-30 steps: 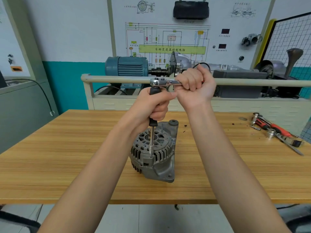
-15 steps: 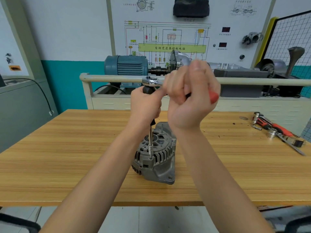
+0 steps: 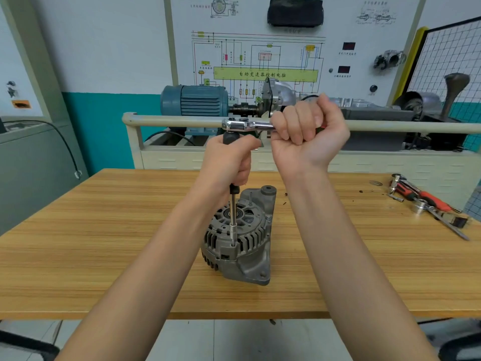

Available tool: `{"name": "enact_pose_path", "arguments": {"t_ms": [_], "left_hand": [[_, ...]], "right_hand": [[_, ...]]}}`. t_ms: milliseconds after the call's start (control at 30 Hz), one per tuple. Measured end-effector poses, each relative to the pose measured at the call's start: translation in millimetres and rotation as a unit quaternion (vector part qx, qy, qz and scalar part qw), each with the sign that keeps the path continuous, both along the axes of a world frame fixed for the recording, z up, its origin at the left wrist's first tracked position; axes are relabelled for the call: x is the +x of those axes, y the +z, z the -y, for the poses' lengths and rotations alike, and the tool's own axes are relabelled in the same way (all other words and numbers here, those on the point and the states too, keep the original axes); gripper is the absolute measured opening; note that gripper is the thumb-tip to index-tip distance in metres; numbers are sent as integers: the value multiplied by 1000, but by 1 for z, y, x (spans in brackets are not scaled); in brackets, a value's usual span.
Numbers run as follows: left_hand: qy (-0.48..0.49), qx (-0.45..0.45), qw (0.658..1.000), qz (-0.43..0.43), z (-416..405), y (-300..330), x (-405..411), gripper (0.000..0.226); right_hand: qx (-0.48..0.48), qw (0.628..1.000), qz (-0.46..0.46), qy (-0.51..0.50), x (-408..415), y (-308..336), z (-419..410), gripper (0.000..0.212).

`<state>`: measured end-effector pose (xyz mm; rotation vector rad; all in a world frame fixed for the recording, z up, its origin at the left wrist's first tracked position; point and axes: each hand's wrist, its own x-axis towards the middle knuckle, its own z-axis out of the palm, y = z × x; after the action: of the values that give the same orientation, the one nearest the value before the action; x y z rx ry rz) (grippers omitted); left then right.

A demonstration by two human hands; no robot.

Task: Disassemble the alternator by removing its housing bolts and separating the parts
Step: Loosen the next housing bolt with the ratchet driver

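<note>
A grey alternator [image 3: 238, 238] stands on the wooden table [image 3: 91, 246] with its vented end facing up. A long extension bar [image 3: 233, 217] rises upright from a housing bolt at the alternator's near rim. My left hand [image 3: 229, 162] grips the black upper part of that bar. A chrome ratchet [image 3: 247, 125] sits across the bar's top, its handle pointing right. My right hand [image 3: 307, 131] is wrapped round the ratchet handle, which is mostly hidden in the fist.
Loose tools [image 3: 426, 201], among them red-handled ones and a socket, lie at the table's right end. Behind the table runs a cream rail [image 3: 169, 121] in front of a blue motor [image 3: 194, 101] and a wiring-diagram board [image 3: 260, 61].
My right hand has swung the ratchet handle back to the right after pulling it toward me half a second ago. My left hand stays on the extension bar.
</note>
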<state>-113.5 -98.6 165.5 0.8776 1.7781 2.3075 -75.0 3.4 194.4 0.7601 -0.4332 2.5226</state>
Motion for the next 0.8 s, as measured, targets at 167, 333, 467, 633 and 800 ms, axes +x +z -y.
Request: {"name": "enact_pose_path", "arguments": {"t_ms": [167,333,467,633,800], "left_hand": [[108,24,994,-2,-6,-1,7,41],[125,31,991,-20,-8,-2,10,38],[90,20,996,-8,-6,-3,7,41],[-5,-8,1000,-9,7,2,-1,38],[-62,-19,998,-1,4,3,2,50]], "right_hand": [[154,919,-150,-330,20,-13,46,40],[200,851,-184,-449,24,-18,59,21],[145,942,-150,-263,18,-7,33,45],[37,999,-15,8,-3,2,-3,58],[-63,989,19,135,-19,0,-13,57]]}}
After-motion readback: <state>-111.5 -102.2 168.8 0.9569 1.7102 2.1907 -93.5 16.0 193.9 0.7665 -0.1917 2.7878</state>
